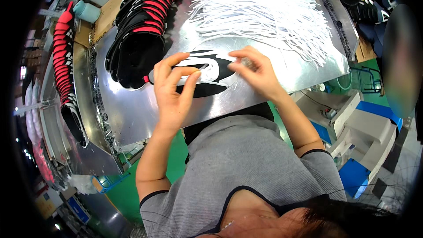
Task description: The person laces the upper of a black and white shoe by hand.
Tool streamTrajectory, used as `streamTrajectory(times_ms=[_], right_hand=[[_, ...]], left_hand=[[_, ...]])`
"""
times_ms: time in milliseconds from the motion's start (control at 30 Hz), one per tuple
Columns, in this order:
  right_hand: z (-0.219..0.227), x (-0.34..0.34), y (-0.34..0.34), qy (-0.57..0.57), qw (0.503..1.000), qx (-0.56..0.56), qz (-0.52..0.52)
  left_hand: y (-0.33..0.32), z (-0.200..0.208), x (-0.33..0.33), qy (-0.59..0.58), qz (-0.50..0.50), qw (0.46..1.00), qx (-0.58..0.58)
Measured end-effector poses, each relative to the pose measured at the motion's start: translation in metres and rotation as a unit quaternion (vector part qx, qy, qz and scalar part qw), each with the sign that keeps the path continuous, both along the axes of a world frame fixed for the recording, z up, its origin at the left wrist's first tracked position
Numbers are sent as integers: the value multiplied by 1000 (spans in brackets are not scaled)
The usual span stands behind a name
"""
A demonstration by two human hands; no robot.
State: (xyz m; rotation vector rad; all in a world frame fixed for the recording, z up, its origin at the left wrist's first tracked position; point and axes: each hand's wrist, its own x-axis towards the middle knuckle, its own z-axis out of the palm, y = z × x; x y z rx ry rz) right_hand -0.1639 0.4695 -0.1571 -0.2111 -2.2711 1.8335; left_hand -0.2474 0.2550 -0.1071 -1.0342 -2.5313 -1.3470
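Note:
A black and white shoe upper (202, 90) lies on the metal table in front of me, with a small red tab at its left end. My left hand (171, 89) is over its left part, thumb and index finger pinched on a white shoelace (209, 73) at the upper's opening. At the right end of the upper is my right hand (259, 71), its thumb and index finger brought together. What sits between those fingertips is too small to tell. Beyond the upper, many loose white shoelaces (260, 17) lie spread in a pile.
A long row of nested black and red shoe uppers (140, 53) curves away at the left of the metal table (136, 121). Another row (64, 70) lies farther left, near a pale blue bottle (87, 11). Dark uppers (368, 12) fill the far right, above a grey and blue machine (368, 128).

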Motion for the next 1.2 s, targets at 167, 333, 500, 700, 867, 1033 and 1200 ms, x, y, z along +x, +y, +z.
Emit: streamTrajectory(times_ms=[167,333,500,700,867,1033,1200], right_hand=[[-12,-19,-40,55,992,-107,42],[-8,-23,-40,-44,981,-187,19],[-27,-28,-47,-94,946,-310,-16],[-16,-32,-50,-161,970,-181,16],[-26,-30,-50,-145,983,-113,24],[-12,-28,-52,-121,992,16,42],[-9,-11,-48,-34,998,-18,45]], left_hand=[[16,-11,-2,-13,-30,999,11],[-2,-12,-9,-8,-31,999,-34],[-37,-34,-13,-259,7,958,-125],[-12,-39,-36,-667,36,743,47],[2,-36,-6,-519,102,843,103],[1,-41,5,-444,82,885,116],[-2,-45,11,-405,92,899,142]])
